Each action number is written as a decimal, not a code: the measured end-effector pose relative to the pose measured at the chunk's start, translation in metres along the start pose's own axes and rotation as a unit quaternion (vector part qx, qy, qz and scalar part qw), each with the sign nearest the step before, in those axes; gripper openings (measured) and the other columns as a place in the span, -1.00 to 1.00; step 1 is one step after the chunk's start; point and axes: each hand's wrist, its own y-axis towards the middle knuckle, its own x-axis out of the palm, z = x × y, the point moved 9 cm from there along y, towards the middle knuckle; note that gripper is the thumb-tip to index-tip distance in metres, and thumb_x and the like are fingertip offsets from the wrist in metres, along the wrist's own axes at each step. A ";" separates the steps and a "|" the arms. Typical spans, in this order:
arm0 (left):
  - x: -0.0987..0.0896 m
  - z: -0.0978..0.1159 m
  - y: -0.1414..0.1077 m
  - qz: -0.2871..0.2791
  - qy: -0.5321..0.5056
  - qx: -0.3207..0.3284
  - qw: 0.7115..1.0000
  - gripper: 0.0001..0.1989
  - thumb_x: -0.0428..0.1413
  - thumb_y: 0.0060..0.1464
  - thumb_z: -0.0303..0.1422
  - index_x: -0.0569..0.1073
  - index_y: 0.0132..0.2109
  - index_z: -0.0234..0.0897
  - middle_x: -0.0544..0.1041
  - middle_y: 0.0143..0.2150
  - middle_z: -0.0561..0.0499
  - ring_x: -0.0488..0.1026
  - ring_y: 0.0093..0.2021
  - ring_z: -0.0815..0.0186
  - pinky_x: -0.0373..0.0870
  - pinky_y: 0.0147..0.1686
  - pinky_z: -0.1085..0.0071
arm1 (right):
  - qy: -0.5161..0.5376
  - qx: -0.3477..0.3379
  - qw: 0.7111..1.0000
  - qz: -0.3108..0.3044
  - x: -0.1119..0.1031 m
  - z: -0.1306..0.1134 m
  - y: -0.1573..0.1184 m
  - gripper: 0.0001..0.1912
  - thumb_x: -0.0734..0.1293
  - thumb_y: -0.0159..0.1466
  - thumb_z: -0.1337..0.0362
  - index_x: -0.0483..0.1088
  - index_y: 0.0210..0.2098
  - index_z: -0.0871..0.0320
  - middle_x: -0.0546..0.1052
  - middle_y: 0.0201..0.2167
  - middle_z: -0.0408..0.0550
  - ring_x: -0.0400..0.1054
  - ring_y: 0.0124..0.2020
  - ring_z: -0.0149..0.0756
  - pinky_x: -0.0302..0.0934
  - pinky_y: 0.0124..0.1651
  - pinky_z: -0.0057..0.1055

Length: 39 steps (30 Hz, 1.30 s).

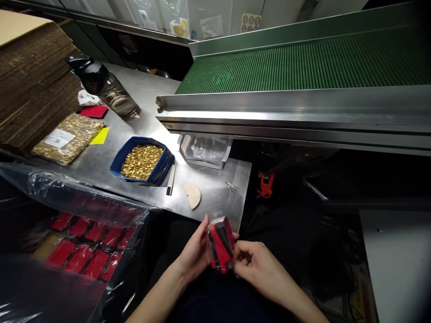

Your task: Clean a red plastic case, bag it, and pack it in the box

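A red and black packet (220, 246) in clear wrapping is held above my lap, just off the table's front edge. My left hand (197, 253) grips it from the left side, with fingers behind it. My right hand (251, 264) is at its right side, fingers curled and pinched near the packet's lower right edge; what is between them is too small to make out. At the lower left, a box lined with clear plastic holds several red wrapped packets (79, 258). A blue tray (116, 168) of small gold pieces sits on the metal table (215, 202).
A green conveyor (286, 67) with metal rails crosses the upper right. On the table are a bottle (116, 96), a bag of gold pieces (72, 137), a cutter (171, 179), a pale half-round piece (192, 196) and a clear bin (205, 150). Stacked cardboard (33, 76) stands left.
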 end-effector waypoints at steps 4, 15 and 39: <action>0.024 0.037 -0.008 -0.032 0.065 0.112 0.991 -0.35 -0.07 0.34 0.13 0.64 -0.20 -0.35 0.58 0.13 -0.24 0.51 0.14 0.00 0.39 0.20 0.18 | -0.020 0.008 0.997 0.071 -0.005 0.012 0.014 -0.92 0.37 0.17 0.36 0.50 -0.44 0.19 0.43 -0.59 -0.21 0.19 -0.56 -0.46 -0.03 -0.49 -0.50; 0.040 0.039 -0.028 0.037 0.479 0.278 0.831 0.25 0.47 -0.07 -0.23 -0.17 0.53 -0.01 -0.07 0.57 -0.21 -0.04 0.53 -0.11 -0.03 0.47 -0.10 | 0.394 -0.045 0.915 0.074 -0.030 -0.005 0.034 -0.64 0.63 0.08 0.09 0.53 -0.38 0.22 0.57 -0.49 -0.12 0.37 -0.51 -0.43 0.26 -0.37 -0.50; 0.051 0.065 -0.023 -0.074 0.134 0.272 0.950 -0.72 0.14 0.30 -0.22 0.56 0.08 -0.18 0.68 -0.16 -0.07 0.53 0.15 0.02 0.17 0.38 -0.01 | 0.273 0.034 0.959 0.061 -0.006 0.031 0.029 -0.76 0.54 0.06 0.20 0.55 -0.38 0.25 0.57 -0.51 -0.10 0.38 -0.48 -0.38 0.14 -0.40 -0.48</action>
